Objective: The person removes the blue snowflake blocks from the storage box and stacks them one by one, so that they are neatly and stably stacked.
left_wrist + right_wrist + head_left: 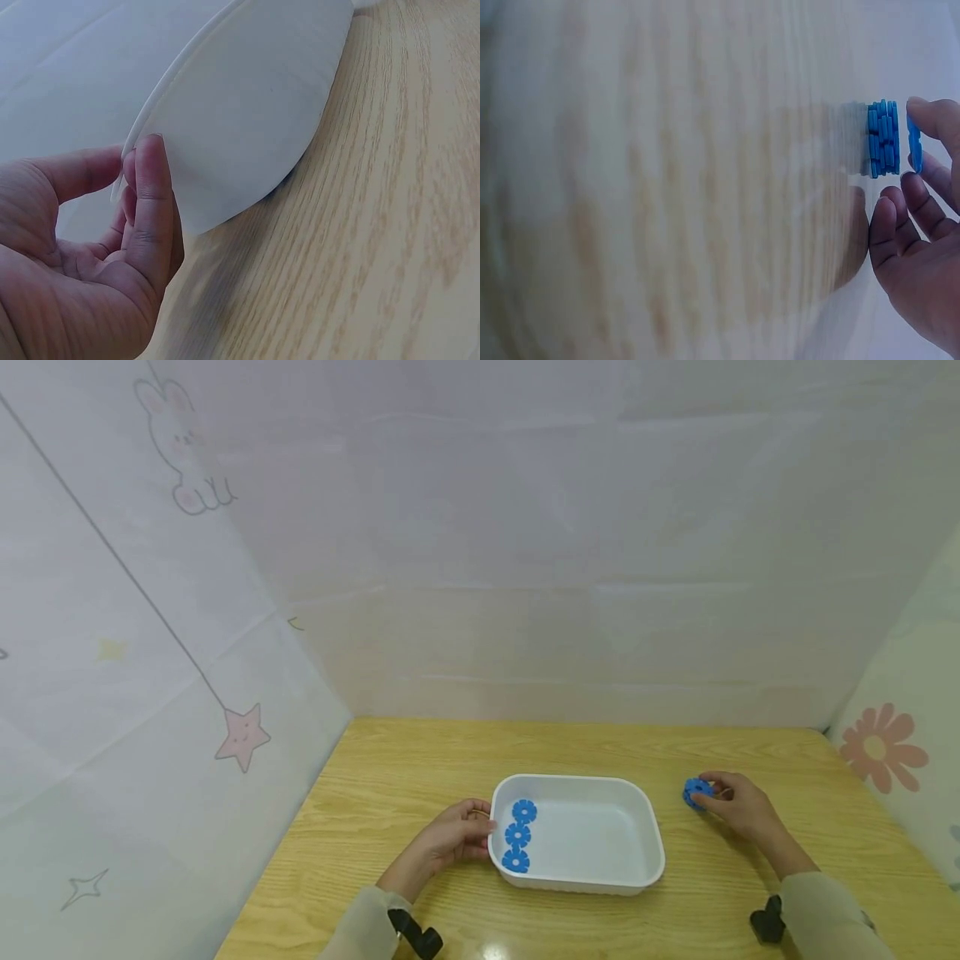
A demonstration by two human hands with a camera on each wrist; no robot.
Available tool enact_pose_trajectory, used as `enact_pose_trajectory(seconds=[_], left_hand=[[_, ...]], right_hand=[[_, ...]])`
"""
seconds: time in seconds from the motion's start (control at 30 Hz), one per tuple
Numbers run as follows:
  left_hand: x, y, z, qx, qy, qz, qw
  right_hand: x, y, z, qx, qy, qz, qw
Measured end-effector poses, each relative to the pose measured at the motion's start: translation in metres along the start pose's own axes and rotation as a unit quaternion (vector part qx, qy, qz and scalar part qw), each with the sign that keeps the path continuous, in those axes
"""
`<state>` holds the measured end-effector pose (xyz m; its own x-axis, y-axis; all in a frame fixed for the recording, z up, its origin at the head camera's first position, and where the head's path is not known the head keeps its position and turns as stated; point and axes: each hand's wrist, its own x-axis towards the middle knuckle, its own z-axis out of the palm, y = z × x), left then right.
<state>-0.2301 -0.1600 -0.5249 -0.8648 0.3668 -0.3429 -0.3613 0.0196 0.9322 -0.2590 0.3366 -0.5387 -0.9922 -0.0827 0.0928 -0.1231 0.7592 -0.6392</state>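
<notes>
Probably light, stiff and slightly slick, the blue snowflake disc (915,146) suits a pinch at its notched edge; fingers of the right hand (737,807) hold it so, just above the disc stack (883,140) on the table (420,760). The left hand (456,837) grips the white tray (592,833) by its rim.

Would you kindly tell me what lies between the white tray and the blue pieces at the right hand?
Only a bare stretch of wooden table lies between the white tray and those blue pieces, as the head view shows.
</notes>
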Motion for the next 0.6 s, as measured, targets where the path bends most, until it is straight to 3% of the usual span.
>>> enact_pose_trajectory(seconds=[0.6], left_hand=[[-0.0007, 0.0003, 0.0002, 0.001, -0.001, 0.004, 1.0000]], right_hand=[[0.0002, -0.0006, -0.0006, 0.000, -0.017, 0.003, 1.000]])
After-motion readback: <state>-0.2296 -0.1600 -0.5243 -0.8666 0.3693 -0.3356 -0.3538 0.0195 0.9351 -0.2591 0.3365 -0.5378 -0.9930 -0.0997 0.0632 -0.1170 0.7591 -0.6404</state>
